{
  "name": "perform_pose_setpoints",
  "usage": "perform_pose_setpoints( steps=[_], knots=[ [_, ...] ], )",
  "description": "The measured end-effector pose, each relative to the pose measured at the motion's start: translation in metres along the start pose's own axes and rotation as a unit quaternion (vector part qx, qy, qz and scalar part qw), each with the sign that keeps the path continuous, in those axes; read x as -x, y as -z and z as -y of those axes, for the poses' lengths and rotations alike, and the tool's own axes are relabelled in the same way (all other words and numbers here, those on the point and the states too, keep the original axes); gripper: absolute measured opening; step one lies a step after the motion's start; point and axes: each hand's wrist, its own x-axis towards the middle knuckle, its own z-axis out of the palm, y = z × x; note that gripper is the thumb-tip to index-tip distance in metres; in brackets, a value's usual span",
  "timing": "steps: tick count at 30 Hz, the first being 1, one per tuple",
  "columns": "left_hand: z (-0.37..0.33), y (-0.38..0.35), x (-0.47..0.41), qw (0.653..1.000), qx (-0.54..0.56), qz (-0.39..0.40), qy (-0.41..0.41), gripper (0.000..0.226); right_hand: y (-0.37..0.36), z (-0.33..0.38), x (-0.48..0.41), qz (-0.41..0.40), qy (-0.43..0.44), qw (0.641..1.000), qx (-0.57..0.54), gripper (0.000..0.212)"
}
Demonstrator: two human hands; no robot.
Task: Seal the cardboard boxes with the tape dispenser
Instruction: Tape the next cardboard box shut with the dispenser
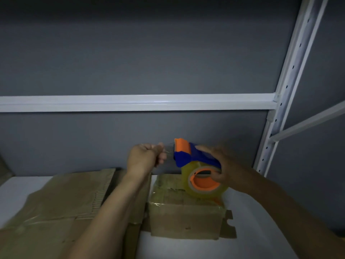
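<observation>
Dispenser [188,156] in right grip [222,165], left grip [145,157] pinching tape [169,152]; box [184,219] below, flat cardboard [61,199] left.

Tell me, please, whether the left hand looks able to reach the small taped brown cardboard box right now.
Probably yes: the small brown cardboard box lies close below the left hand with nothing between them, though that hand is busy pinching clear tape from the blue-and-orange plastic tape dispenser.
</observation>
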Motion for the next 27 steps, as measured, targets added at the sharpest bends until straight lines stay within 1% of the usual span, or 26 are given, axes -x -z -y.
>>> perform_pose_setpoints(
  steps=[3, 6, 9, 11, 13, 15, 16, 18, 19, 21, 25, 27],
  knots=[
    [0.017, 0.013, -0.004, 0.997, 0.048, -0.040, 0.039, 0.024, -0.008, -0.002, -0.006, 0.001, 0.018, 0.999, 0.051, 0.081],
    [0.035, 0.020, -0.005, 0.985, 0.128, -0.075, 0.092, 0.022, -0.014, 0.000, -0.011, -0.014, 0.032, 0.996, 0.080, 0.081],
    [0.048, 0.018, 0.002, 0.962, 0.221, -0.029, 0.155, 0.019, -0.016, 0.001, -0.016, -0.023, 0.032, 0.997, 0.065, 0.082],
    [0.055, 0.014, 0.008, 0.946, 0.258, 0.010, 0.195, 0.018, -0.017, 0.002, -0.020, -0.023, 0.033, 0.998, 0.051, 0.081],
    [0.062, 0.012, 0.010, 0.936, 0.283, 0.026, 0.210, 0.017, -0.014, 0.004, -0.025, -0.004, 0.030, 0.998, 0.061, 0.082],
    [0.068, 0.011, 0.009, 0.936, 0.283, 0.009, 0.209, 0.015, -0.005, 0.012, -0.029, 0.027, 0.035, 0.994, 0.098, 0.078],
    [0.071, 0.011, 0.007, 0.941, 0.274, -0.002, 0.199, 0.016, 0.002, 0.017, -0.030, 0.043, 0.039, 0.990, 0.127, 0.072],
    [0.076, 0.010, 0.005, 0.957, 0.236, -0.008, 0.172, 0.025, 0.019, 0.026, -0.028, 0.077, 0.040, 0.979, 0.187, 0.061],
    [0.077, 0.010, 0.005, 0.964, 0.212, -0.006, 0.160, 0.029, 0.028, 0.028, -0.026, 0.095, 0.040, 0.972, 0.212, 0.059],
    [0.077, 0.006, 0.008, 0.971, 0.186, 0.002, 0.147, 0.029, 0.039, 0.028, -0.018, 0.121, 0.038, 0.961, 0.247, 0.060],
    [0.073, -0.003, 0.015, 0.966, 0.201, -0.006, 0.161, 0.038, 0.040, 0.023, -0.011, 0.118, 0.037, 0.957, 0.262, 0.059],
    [0.072, -0.005, 0.015, 0.958, 0.224, -0.010, 0.177, 0.028, 0.040, 0.023, -0.011, 0.117, 0.044, 0.955, 0.268, 0.059]
  ],
)
